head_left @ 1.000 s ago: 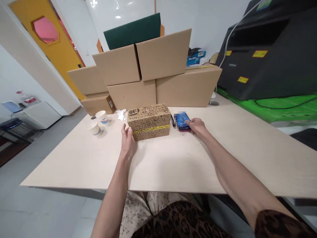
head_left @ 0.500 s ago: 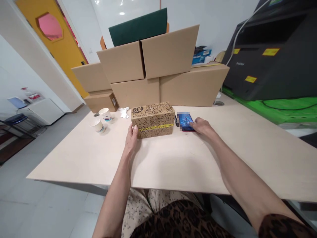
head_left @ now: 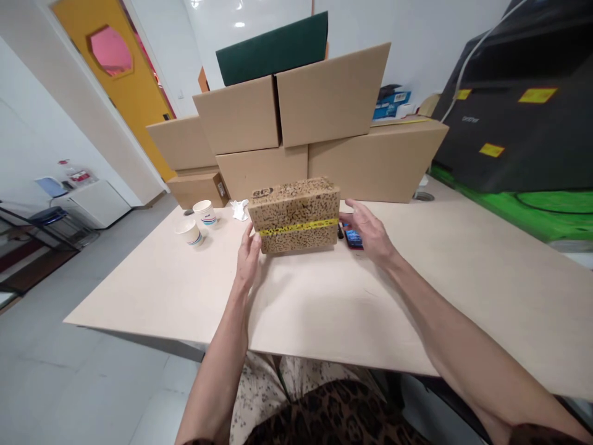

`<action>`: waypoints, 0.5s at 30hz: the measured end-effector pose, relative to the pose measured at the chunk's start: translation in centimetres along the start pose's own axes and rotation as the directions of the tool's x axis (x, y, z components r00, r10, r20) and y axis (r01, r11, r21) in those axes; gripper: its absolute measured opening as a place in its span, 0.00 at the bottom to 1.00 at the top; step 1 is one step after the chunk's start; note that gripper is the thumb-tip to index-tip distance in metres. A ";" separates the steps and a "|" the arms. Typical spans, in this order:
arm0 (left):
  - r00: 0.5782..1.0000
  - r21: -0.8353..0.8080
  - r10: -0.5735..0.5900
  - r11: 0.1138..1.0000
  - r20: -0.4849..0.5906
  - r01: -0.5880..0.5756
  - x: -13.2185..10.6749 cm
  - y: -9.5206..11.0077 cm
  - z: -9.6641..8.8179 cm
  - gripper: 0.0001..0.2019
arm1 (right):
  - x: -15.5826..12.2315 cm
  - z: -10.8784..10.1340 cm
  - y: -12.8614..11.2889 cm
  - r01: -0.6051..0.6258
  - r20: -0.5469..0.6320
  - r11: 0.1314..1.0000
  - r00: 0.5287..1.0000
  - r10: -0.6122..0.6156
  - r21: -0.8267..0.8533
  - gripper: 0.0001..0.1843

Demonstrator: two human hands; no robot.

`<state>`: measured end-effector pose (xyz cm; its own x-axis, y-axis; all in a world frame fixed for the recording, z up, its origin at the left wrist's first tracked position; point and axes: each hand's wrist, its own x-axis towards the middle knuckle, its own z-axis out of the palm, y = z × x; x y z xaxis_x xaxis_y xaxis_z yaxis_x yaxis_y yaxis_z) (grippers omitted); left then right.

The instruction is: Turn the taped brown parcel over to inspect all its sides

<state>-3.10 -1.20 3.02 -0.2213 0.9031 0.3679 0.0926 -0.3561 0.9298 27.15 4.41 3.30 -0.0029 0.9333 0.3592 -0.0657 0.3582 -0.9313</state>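
White cabinet [head_left: 95, 207]: well left of the speckled box [head_left: 296, 213], beyond the worktop [head_left: 324, 309]
Yellow door [head_left: 139, 99]: far behind the speckled box, off to its left
Nearer paper cup [head_left: 189, 238]: upright on the worktop, left of the speckled box
Small carton [head_left: 194, 191]: behind the speckled box and to its left
Farther paper cup [head_left: 208, 217]: upright, also left of the speckled box
White tissue [head_left: 239, 210]: crumpled, near the left end of the speckled box
My left hand [head_left: 248, 262]: fingers against the left end of the speckled box, thumb by its front corner; how firmly they grip, I cannot tell
Green box [head_left: 273, 49]: on the stacked cartons [head_left: 336, 93], which stand behind the speckled box
Speckled box: between my two hands, yellow tape across its front; whether its underside touches the worktop, I cannot tell
Blue flat item [head_left: 354, 238]: just right of the speckled box, partly hidden by my right hand [head_left: 374, 238]
My right hand: fingers partly spread, tips at the right end of the speckled box; whether they press on it, I cannot tell
Black machine [head_left: 519, 139]: well right of the speckled box, lettered "brother"
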 end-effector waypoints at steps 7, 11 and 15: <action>0.987 -0.068 0.120 0.989 -0.111 -0.128 -0.1 0.7 -0.8 0.41 | -0.3 0.5 -2.1 0.044 -0.033 0.950 0.999 -0.036 0.310 0.31; 0.976 -0.090 0.185 0.977 -0.118 -0.196 -0.1 0.7 -0.8 0.40 | -0.5 0.7 -2.5 0.036 -0.030 0.947 0.999 -0.028 0.318 0.33; 0.973 -0.137 0.211 0.965 -0.095 -0.223 -0.2 1.1 -0.8 0.39 | -0.6 0.7 -2.9 0.016 -0.024 0.979 1.000 -0.011 0.203 0.41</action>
<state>-3.70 -1.91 3.98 -0.2875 0.7807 0.5548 0.0053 -0.5779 0.8161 26.66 2.77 5.86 0.0215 0.9295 0.3682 -0.2668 0.3603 -0.8939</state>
